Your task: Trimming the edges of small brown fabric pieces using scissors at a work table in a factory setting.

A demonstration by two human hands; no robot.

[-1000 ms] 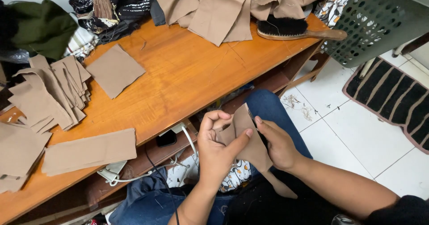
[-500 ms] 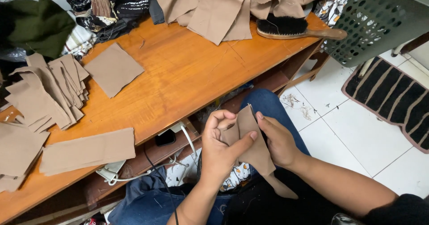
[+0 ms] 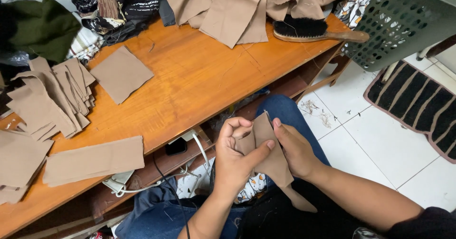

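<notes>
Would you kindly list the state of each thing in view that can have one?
left hand: closed on the tan fabric piece, thumb pressed against it
right hand: gripping the same piece's right edge
tan fabric piece: held over the lap, lower end hanging
square tan piece: lying flat on the wooden table
long tan strip: lying flat near the table edge
brush: lying on its side
green basket: tilted

Cloth pieces (image 3: pixel 50 101) are lying at nine o'clock on the worktop (image 3: pixel 199 77), a brush (image 3: pixel 308 30) at one, a basket (image 3: pixel 403 20) standing beyond at two.
</notes>
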